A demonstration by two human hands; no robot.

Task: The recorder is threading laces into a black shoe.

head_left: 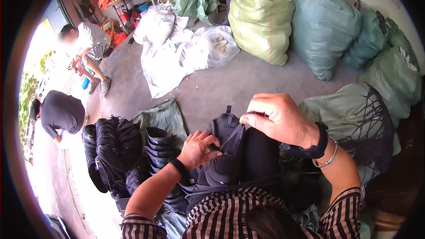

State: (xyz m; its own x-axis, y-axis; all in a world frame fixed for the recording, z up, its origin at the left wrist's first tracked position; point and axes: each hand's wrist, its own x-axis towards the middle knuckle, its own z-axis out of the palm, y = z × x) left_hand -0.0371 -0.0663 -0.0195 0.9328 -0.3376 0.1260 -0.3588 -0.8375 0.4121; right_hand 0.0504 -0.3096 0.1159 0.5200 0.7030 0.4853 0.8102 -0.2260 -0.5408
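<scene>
A black shoe upper [223, 168] with a loop at its top end rests on my lap, its opening facing up. My left hand [198, 149] is closed on its left edge, thumb and fingers pinching the side. Above its right side, my right hand [279, 117] is closed in a pinch, and a thin dark lace [233, 138] runs from the upper toward its fingertips. The exact grip there is partly hidden by the fingers. Left of my left hand stand nested black shoe uppers [160, 144], beside a larger pile of black uppers [113, 150].
Large stuffed sacks, one yellow-green [261, 24] and one blue-green [326, 28], stand ahead. White sacks [177, 57] lie on the floor. A grey-green sack [338, 110] lies right. Two people, one seated [90, 46] and one bent over [63, 111], are at the left.
</scene>
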